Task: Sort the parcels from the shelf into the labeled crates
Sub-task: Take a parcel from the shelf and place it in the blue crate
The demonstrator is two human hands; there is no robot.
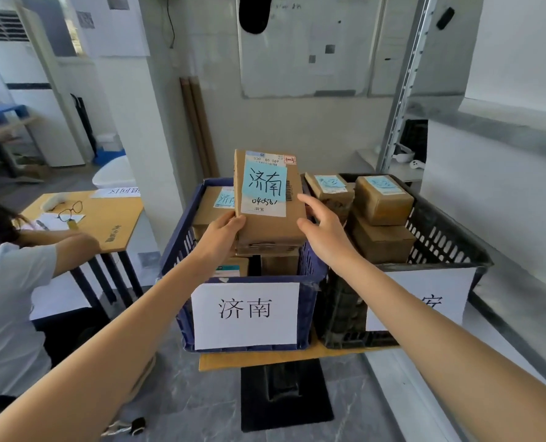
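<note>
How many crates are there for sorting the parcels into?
2. A blue crate on the left, labeled 济南, and a black crate right beside it, its paper sign partly hidden. More may sit outside the view.

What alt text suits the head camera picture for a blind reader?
A person's left hand holds a cardboard parcel marked 济南 over the blue crate labeled 济南, which contains parcels; the open right hand is beside it. A black crate of parcels stands to the right.
</note>
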